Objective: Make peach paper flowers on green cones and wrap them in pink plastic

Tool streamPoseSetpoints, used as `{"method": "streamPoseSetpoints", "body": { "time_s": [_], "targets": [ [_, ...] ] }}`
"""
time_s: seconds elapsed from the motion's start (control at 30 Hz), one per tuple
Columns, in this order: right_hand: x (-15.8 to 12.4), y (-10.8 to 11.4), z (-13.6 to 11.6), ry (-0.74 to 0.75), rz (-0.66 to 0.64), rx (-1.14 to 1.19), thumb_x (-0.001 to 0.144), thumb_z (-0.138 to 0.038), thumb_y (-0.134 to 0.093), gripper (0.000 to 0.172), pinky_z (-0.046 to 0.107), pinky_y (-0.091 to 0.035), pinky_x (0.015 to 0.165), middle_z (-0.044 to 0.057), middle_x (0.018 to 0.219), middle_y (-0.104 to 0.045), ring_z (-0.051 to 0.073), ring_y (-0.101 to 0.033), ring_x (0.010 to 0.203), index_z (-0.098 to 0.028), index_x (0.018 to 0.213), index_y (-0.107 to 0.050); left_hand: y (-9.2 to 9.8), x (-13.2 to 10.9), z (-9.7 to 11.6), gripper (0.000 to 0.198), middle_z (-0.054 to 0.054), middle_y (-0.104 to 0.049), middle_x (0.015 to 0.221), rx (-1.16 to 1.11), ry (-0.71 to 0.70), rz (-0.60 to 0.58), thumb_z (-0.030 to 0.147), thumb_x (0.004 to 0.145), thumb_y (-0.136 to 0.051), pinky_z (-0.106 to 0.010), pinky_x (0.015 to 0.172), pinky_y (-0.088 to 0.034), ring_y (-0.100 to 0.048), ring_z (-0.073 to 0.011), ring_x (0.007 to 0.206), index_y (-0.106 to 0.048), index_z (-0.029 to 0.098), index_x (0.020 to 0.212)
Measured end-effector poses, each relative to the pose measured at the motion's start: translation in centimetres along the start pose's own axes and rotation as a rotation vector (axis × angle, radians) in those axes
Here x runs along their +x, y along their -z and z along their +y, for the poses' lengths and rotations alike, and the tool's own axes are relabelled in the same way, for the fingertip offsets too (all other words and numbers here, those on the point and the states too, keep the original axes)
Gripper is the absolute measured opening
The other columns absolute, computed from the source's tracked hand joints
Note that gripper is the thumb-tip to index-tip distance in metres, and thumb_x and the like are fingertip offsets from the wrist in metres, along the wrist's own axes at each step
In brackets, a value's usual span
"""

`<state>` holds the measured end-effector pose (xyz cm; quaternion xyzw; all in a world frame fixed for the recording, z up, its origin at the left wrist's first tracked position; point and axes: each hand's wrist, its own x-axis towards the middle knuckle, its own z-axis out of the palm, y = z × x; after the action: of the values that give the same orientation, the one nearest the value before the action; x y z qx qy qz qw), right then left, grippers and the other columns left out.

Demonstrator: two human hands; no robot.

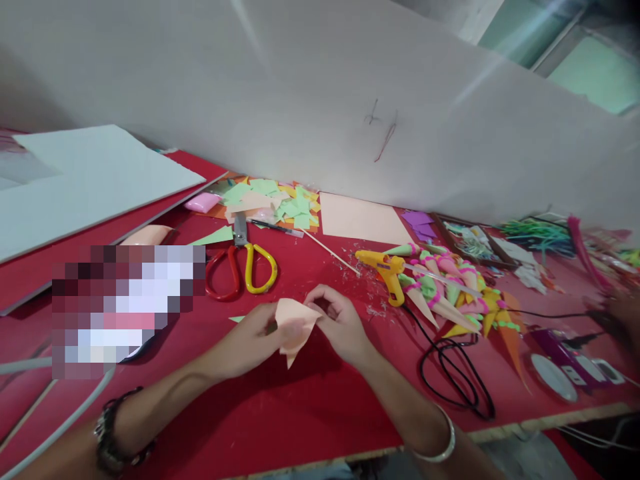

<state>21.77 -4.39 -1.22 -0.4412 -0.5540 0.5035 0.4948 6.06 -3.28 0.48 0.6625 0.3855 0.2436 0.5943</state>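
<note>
A piece of peach paper (291,312), partly curled with a pointed tip hanging down, is held up over the red table. My left hand (257,337) grips it from the left, the thumb laid across its face. At its right corner, my right hand (343,323) pinches the edge between closed fingers. Beyond my left hand lie scissors (261,270) with one red and one yellow handle. A yellow glue gun (385,270) rests beyond my right hand, beside a heap of paper cones (445,287) in several colours with pink and green trim.
Green and peach paper scraps (295,203) lie against the wall beside a peach sheet (363,220). A black cord (457,380) coils at right, near a purple power strip (575,357). A blurred-out device (125,310) sits left. At the far right edge is another person's hand (625,317).
</note>
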Motion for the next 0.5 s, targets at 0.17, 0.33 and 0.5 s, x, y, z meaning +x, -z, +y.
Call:
{"method": "streamPoseSetpoints", "body": {
  "time_s": [0.17, 0.33, 0.5],
  "targets": [
    [-0.2, 0.0, 0.0, -0.014, -0.005, 0.068, 0.072, -0.014, -0.051, 0.011, 0.023, -0.042, 0.066, -0.002, 0.076, -0.052, 0.010, -0.052, 0.071, -0.022, 0.081, -0.052, 0.1, 0.1, -0.1, 0.030, 0.001, -0.058, 0.061, -0.090, 0.051, 0.055, 0.042, 0.078, -0.048, -0.019, 0.053, -0.042, -0.051, -0.0106, 0.056, -0.058, 0.014, 0.073],
    [-0.6, 0.1, -0.2, 0.126, -0.040, -0.058, 0.071, -0.016, -0.055, 0.046, 0.027, -0.045, 0.073, 0.002, 0.096, -0.048, 0.013, -0.050, 0.082, -0.027, 0.113, -0.041, 0.7, 0.3, -1.2, 0.042, -0.004, -0.062, 0.069, -0.062, 0.084, 0.107, 0.047, 0.083, -0.036, -0.026, 0.066, -0.046, -0.057, -0.0167, 0.069, -0.061, 0.013, 0.079],
    [-0.7, 0.2, -0.9, 0.226, -0.142, -0.233, 0.066, -0.018, -0.064, 0.055, 0.031, -0.041, 0.085, 0.006, 0.111, -0.042, 0.018, -0.046, 0.100, -0.026, 0.117, -0.043, 0.8, 0.2, -1.5, 0.046, -0.004, -0.063, 0.100, -0.046, 0.104, 0.133, 0.051, 0.082, -0.034, -0.030, 0.087, -0.041, -0.053, -0.0220, 0.099, -0.059, 0.017, 0.101]
  ]
}}
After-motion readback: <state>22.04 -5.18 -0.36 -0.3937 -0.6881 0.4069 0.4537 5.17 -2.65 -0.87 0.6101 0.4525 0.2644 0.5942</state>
